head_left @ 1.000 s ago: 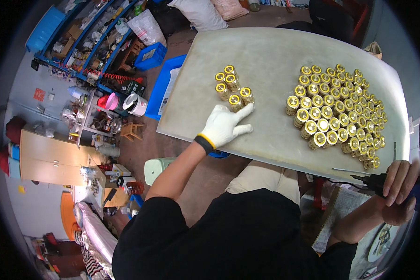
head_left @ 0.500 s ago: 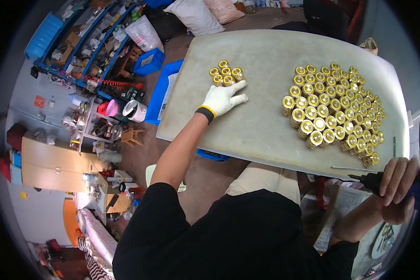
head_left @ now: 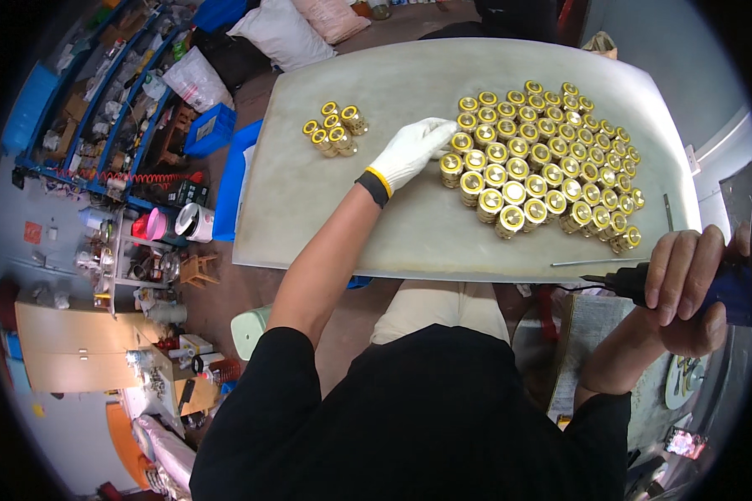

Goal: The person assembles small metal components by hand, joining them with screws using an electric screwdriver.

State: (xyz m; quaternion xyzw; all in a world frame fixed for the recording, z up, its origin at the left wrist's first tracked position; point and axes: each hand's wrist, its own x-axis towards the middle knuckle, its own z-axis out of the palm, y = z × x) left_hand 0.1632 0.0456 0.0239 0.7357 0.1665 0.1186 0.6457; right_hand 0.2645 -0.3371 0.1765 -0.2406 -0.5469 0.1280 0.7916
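Grey table [head_left: 409, 225] — large cluster of brass cylinders [head_left: 543, 159] at 2 o'clock; small group of brass cylinders [head_left: 332, 129] at 10 o'clock. Left hand [head_left: 411, 152], white-gloved, fingers together, reaching the large cluster's near edge; whether it pinches one, cannot tell. Right hand [head_left: 685, 288], bare, wrapped round a dark handheld tool [head_left: 643, 280] — off the table's edge at 4 o'clock.

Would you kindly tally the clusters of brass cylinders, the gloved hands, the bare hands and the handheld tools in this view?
Clusters of brass cylinders on the table: 2, small cluster and large cluster
Gloved hands: 1, left hand
Bare hands: 1, right hand
Handheld tools: 1, handheld tool
Total: 5
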